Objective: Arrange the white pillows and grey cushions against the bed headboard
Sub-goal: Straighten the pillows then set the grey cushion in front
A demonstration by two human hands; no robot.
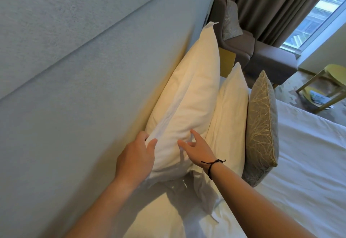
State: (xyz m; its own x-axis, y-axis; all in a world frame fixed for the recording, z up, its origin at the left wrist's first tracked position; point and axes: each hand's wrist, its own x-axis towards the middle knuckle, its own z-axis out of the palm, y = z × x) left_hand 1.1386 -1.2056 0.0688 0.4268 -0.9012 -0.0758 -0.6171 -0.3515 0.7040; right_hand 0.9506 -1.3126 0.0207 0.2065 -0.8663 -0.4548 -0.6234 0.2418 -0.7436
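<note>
A large white pillow [189, 95] stands upright against the pale padded headboard [78, 54]. My left hand [135, 158] grips its near edge on the headboard side, fingers curled round the fabric. My right hand [196, 148] touches the pillow's front face with spread, relaxed fingers. A second white pillow [231, 112] leans in front of the first. A grey cushion [261, 127] with a pale branch pattern stands upright in front of that one.
White bed sheet [309, 162] spreads to the right and below. Beyond the bed stand a grey armchair [262, 54] holding another patterned cushion [231, 21], dark curtains [271, 3], a window, and a yellow wooden side table [329, 86].
</note>
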